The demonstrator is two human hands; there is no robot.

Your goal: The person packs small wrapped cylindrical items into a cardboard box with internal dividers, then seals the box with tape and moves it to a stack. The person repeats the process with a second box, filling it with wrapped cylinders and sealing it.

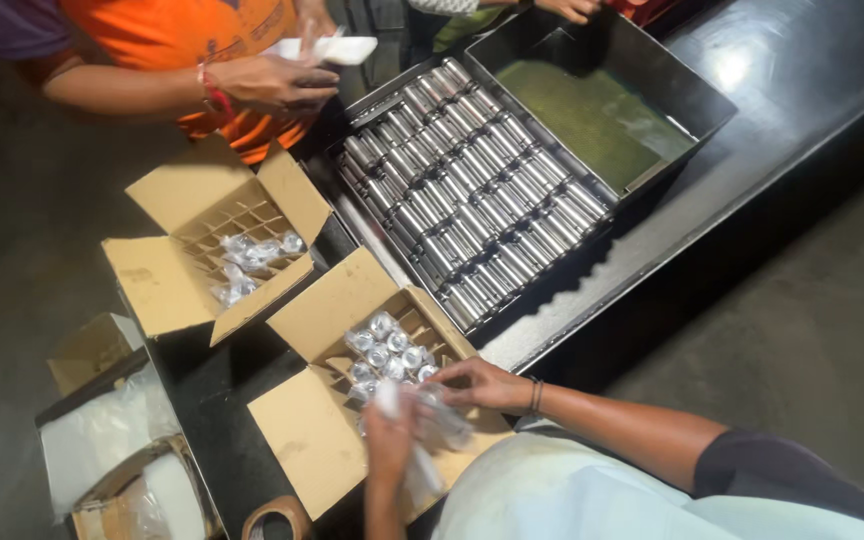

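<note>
An open cardboard box (312, 440) with dividers sits in front of me. Several cells hold shiny metal cylinders (384, 350) wrapped in clear plastic. My left hand (390, 440) is over the box's near side, closed on a blurred piece of clear plastic wrap (422, 465). My right hand (480, 384) rests on the box's right edge, its fingers pinching the same wrap near the filled cells. What is inside the wrap is too blurred to tell.
A black metal tray (472, 190) packed with rows of metal cylinders lies behind the box, beside an empty tray with a green floor (592, 115). A second divided box (217, 250) stands at left. A person in orange holds a white sheet (337, 48). Bags and a tape roll (277, 515) lie lower left.
</note>
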